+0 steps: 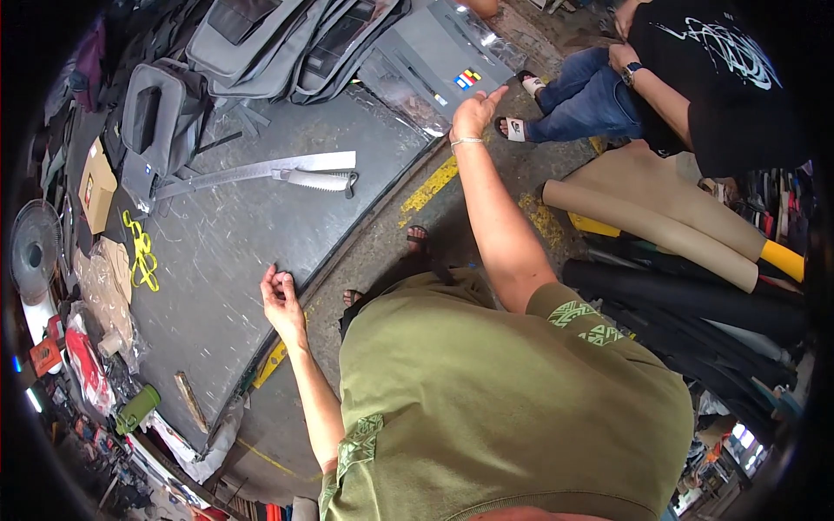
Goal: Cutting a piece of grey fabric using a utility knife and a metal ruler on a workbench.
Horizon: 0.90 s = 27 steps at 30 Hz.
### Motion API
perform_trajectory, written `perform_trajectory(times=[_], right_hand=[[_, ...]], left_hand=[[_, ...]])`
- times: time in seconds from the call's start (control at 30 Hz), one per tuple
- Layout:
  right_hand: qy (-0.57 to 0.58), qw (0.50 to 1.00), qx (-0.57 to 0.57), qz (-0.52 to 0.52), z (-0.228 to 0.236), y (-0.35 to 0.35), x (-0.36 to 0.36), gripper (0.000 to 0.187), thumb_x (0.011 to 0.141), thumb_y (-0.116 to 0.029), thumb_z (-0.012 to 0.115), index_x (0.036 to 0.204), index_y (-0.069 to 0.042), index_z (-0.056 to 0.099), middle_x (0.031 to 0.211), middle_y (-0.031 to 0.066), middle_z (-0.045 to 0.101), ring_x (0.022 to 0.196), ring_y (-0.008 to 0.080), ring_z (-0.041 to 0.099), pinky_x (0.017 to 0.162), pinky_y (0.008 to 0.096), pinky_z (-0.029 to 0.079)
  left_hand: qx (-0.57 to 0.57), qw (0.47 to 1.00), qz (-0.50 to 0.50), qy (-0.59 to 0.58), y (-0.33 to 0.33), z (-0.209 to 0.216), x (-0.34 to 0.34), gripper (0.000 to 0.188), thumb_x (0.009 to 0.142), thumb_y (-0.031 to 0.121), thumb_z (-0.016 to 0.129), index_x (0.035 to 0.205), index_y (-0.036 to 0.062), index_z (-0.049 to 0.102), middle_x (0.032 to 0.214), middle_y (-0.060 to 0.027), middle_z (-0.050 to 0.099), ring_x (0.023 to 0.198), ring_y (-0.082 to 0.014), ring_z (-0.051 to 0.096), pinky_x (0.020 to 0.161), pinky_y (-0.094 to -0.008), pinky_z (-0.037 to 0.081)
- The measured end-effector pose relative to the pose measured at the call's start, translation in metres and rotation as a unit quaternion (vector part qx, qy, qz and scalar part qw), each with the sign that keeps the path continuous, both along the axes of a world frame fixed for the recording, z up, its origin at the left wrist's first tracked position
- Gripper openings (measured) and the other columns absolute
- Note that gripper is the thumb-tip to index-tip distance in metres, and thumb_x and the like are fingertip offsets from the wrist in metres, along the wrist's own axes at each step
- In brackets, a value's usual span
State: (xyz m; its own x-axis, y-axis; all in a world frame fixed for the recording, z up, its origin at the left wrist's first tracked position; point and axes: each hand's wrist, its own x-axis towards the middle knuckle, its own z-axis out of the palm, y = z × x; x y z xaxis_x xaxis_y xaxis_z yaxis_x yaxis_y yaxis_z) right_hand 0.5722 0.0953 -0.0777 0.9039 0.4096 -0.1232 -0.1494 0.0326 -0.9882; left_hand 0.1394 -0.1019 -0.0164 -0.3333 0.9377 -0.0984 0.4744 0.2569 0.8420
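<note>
My left hand (283, 304) hovers at the near edge of the dark worktable (252, 226), its fingers loosely curled and nothing visible in them. Stretched forward past the far end of the table edge, my right hand (474, 115) has its fingers extended. It is beside a flat grey fabric panel (426, 65) that bears a small multicoloured label (467, 80) and has clear plastic around it. Whether the right hand touches the panel cannot be made out. On the tabletop lie a long metal ruler (252, 171) and a pale-handled tool (317, 180).
Grey bags (252, 43) are piled at the far left, with another grey bag (161, 117) beside them. Yellow strapping (142, 252), a cardboard box (96, 185) and a fan (35, 247) are along the left. A person (704, 78) stands at right, near brown rolled material (651, 230).
</note>
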Motion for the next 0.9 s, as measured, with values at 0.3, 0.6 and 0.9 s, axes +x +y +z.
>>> perform_trajectory(times=[0.3,0.6,0.9], right_hand=[[-0.002,1.000,-0.003,0.021,-0.003,0.002,0.006,0.065,0.103,-0.007,0.038,0.162,0.003,0.010,0.168,0.0219,0.021,0.152,0.0304,0.031,0.123,0.0361,0.024],[-0.257,0.961,-0.007,0.103,-0.057,-0.045,0.091,0.019,0.100,-0.011,0.047,0.110,-0.001,0.060,0.106,0.0103,0.063,0.096,0.0237,0.061,0.089,0.0391,0.052],[-0.248,0.936,-0.035,0.250,0.041,-0.108,-0.002,0.049,0.110,-0.025,0.048,0.147,0.006,0.042,0.146,0.0173,0.050,0.126,0.0263,0.053,0.104,0.0347,0.046]], left_hand=[[0.017,1.000,-0.002,-0.024,0.004,0.002,0.005,0.035,0.101,0.011,0.067,0.134,-0.0001,0.061,0.093,0.0042,0.060,0.079,-0.0059,0.049,0.078,-0.0202,0.044],[-0.007,1.000,-0.012,-0.014,0.002,-0.001,0.006,0.036,0.099,0.015,0.067,0.133,0.0041,0.063,0.106,-0.0063,0.072,0.091,-0.0128,0.066,0.085,-0.0293,0.056],[-0.038,0.993,0.104,-0.040,-0.026,0.036,-0.023,0.031,0.100,0.020,0.068,0.127,0.0047,0.067,0.099,-0.0031,0.074,0.083,-0.0089,0.064,0.080,-0.0265,0.054]])
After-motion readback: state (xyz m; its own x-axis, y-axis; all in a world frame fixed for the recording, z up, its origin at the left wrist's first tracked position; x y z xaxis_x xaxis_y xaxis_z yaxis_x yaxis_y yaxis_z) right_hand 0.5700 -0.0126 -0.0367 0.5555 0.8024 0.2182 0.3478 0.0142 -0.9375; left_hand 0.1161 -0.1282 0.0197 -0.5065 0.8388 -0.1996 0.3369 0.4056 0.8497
